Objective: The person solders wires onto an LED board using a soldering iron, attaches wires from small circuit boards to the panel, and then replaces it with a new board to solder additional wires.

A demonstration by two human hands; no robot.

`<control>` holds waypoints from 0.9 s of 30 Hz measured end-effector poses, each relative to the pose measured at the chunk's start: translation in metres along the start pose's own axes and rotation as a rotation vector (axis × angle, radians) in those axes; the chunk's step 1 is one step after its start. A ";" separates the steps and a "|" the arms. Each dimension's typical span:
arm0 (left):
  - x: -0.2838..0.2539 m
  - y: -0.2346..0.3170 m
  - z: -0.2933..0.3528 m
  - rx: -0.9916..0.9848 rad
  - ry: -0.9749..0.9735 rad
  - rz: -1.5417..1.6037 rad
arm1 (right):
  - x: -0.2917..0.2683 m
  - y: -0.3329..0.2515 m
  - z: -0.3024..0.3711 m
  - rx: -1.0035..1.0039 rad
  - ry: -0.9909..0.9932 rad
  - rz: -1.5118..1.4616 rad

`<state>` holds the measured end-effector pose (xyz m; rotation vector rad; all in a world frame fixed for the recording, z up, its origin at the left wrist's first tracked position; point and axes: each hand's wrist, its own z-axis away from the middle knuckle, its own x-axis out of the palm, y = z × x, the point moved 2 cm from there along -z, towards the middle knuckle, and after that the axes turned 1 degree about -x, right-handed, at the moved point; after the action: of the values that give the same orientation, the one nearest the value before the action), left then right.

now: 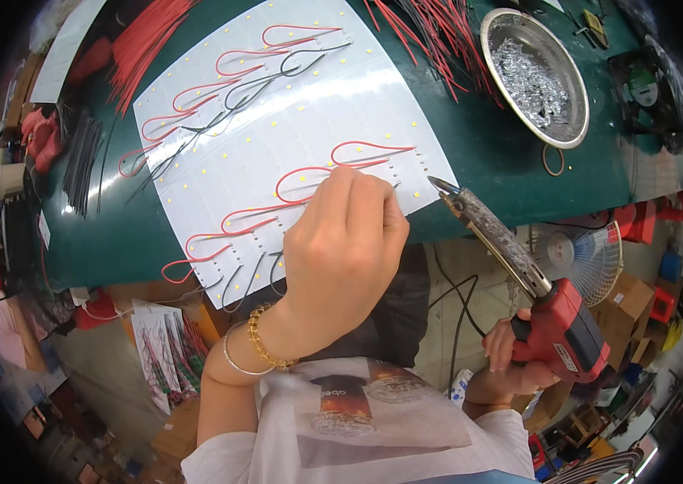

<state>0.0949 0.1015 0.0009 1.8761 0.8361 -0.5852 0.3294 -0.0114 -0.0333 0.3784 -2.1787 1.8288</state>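
A white panel (232,177) dotted with small yellow LED chips lies on the green table. Looped red wires (301,171) and black wires (254,270) are attached to it in two rows. My left hand (345,242) is closed in a pinch over the panel's near right part; its fingertips mostly face away, hiding what they hold. My right hand (511,355) grips the handle of a red and black soldering gun (567,331), whose tip points up and left to the panel's right edge, close to a row of solder pads. I cannot tell whether the tip touches.
An oval metal dish (575,129) of silvery scraps stands at the back right of the green table (511,173), near a black fan (644,89). Bundles of red wires (148,48) and black wires (81,161) lie left. A caged fan (583,254) stands beyond the table edge.
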 end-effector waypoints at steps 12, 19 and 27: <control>-0.050 0.005 -0.012 -0.421 -0.206 0.950 | 0.036 -0.013 -0.014 0.058 0.198 0.232; -0.012 0.009 -0.005 -0.310 -0.241 0.497 | 0.027 -0.010 -0.008 0.055 0.225 0.136; 0.000 0.009 -0.018 -0.061 -0.135 0.161 | 0.038 -0.013 -0.016 0.072 0.251 0.276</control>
<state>0.1031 0.1147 0.0134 1.8073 0.6024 -0.5723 0.2996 0.0011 -0.0043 -0.1408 -2.0771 1.9747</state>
